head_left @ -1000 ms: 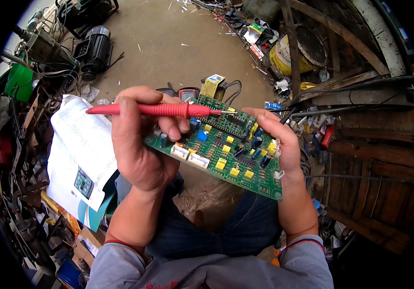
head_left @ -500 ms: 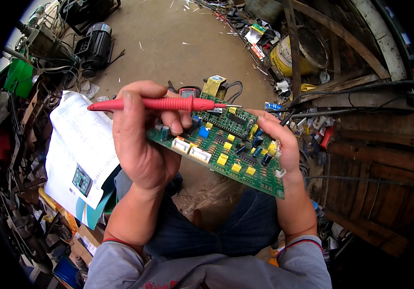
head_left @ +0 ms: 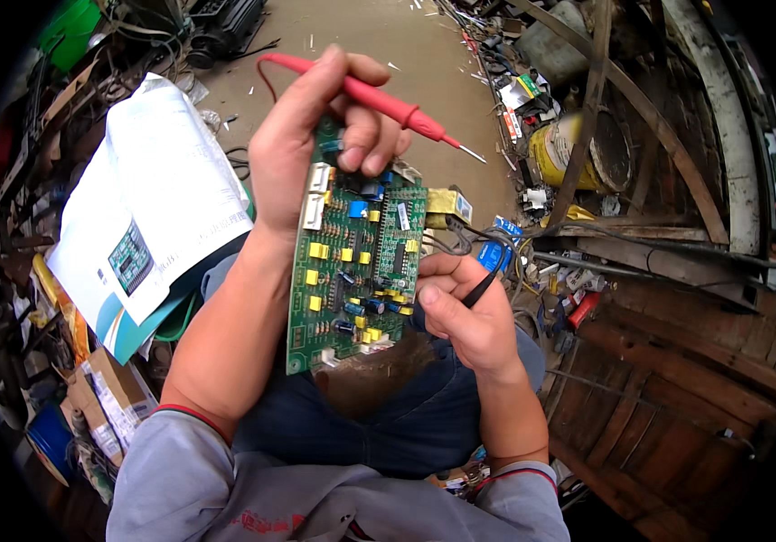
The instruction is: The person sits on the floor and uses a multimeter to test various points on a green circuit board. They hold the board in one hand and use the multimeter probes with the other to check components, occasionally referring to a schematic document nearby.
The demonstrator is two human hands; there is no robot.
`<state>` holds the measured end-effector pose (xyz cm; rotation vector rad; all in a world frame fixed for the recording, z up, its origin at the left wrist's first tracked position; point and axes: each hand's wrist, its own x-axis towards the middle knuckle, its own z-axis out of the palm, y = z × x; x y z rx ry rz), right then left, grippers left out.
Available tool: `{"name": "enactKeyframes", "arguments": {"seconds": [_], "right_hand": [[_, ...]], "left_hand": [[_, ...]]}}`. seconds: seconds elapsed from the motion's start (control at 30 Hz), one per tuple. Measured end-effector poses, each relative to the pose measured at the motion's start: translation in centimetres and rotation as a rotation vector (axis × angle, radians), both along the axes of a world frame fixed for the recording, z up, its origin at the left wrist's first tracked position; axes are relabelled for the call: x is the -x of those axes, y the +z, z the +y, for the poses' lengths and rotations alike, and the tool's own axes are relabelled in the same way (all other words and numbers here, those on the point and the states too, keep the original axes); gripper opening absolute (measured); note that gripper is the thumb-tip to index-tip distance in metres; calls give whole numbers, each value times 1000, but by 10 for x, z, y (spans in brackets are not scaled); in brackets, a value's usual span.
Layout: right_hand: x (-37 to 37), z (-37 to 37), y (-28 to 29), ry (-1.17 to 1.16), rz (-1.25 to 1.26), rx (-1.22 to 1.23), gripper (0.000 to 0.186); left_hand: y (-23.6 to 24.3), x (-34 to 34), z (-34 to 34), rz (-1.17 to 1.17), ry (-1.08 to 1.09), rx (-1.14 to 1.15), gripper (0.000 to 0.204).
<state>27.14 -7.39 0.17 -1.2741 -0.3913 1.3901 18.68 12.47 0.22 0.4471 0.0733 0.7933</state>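
Observation:
My left hand point(head_left: 306, 154) is closed on a red test probe point(head_left: 374, 99), its metal tip pointing right, and grips the top end of a green circuit board point(head_left: 333, 280), now held lengthwise. The board carries yellow, blue and white components and a small daughter board point(head_left: 397, 257). My right hand point(head_left: 474, 325) is at the board's right edge, pinched on a slim black probe-like thing point(head_left: 483, 286), whose far part is partly hidden. A yellow component with wires point(head_left: 446, 206) shows behind the board. A paper sheet with a board picture point(head_left: 144, 181) lies to the left.
Machinery and a green container point(head_left: 67, 32) stand at upper left. Cardboard point(head_left: 108, 406) lies low on the left. At right are a yellow bucket point(head_left: 569, 154), leaning metal bars point(head_left: 650, 108), cables, scattered debris and wooden boards point(head_left: 668, 397). The floor point(head_left: 361, 36) lies ahead.
The board has turned from crosswise to lengthwise. My left hand rose with the red probe, now angled downward to the right. My right hand moved down and left. The view shifted.

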Motion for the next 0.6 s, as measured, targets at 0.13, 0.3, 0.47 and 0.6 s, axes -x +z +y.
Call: {"name": "enactKeyframes", "arguments": {"seconds": [0.13, 0.3, 0.47, 0.6], "right_hand": [[14, 5, -2, 44, -237, 8, 30], [9, 7, 12, 83, -357, 118, 18], [0, 2, 17, 66, -538, 176, 14], [-8, -4, 26, -181, -493, 104, 20]], "left_hand": [[5, 2, 0, 98, -46, -119, 34], [15, 6, -1, 229, -114, -204, 37], [18, 7, -5, 254, -138, -277, 36], [22, 8, -3, 259, -149, -287, 36]]}}
